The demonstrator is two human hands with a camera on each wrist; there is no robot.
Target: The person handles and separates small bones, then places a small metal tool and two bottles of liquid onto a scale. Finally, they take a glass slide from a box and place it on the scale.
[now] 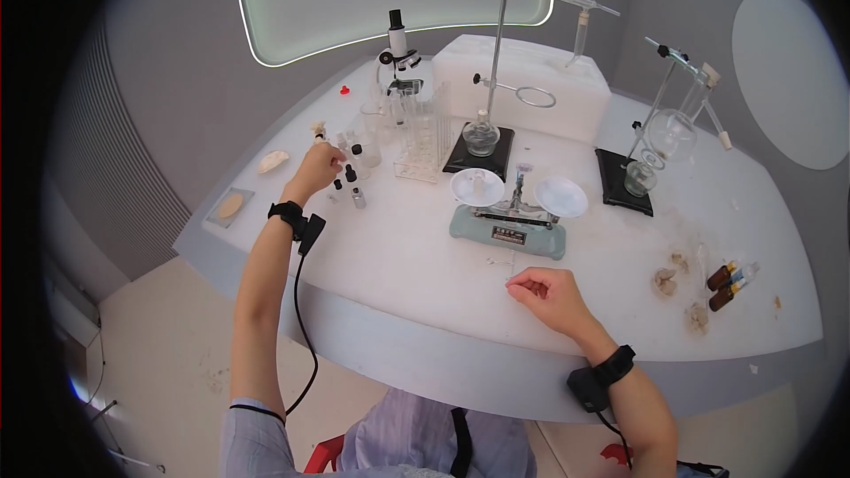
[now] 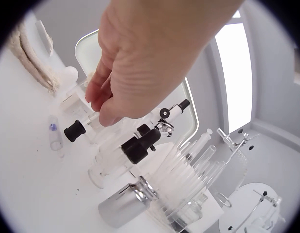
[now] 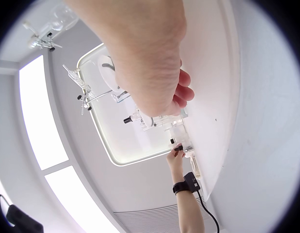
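My left hand [image 1: 317, 170] reaches among small bottles on the left of the white table, fingers pointing down. In the left wrist view its thumb and fingers are bent close together beside clear glassware; I cannot tell whether they pinch anything. A black stopper-like piece [image 2: 74, 131], a black dropper bulb [image 2: 140, 147] and a silver cylinder with a narrow neck [image 2: 123, 204] surround it. My right hand [image 1: 551, 296] hovers near the front edge, fingers loosely curled with nothing visible in them. Just beyond it stands a teal balance scale [image 1: 507, 235] with two white pans.
A test tube rack [image 1: 416, 173], a microscope [image 1: 398, 53] and a retort stand with a flask [image 1: 482, 135] stand farther back before a white foam box [image 1: 531, 80]. At right are another stand [image 1: 624, 186] and brown bottles [image 1: 722, 288]. A dish [image 1: 230, 205] lies far left.
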